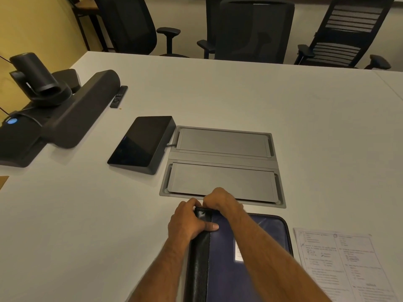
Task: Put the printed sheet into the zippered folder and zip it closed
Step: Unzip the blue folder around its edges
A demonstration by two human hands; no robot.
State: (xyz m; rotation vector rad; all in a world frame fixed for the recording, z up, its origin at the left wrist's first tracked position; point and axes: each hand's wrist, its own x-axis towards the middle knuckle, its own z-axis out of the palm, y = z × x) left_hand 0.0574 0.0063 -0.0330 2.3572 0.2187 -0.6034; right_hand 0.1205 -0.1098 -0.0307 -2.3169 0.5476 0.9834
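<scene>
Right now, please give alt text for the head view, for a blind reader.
Both hands, left hand and right hand, grip the far left corner of a closed dark blue zippered folder on a white table; the printed paper sheet lies beside it.

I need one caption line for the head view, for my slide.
Both hands, left hand and right hand, grip the closed folder's far left corner; the sheet lies on the table beside it.

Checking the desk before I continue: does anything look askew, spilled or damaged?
Nothing stands out. The printed sheet lies flat beside the zippered folder, which both hands grip at its far left corner.
</scene>
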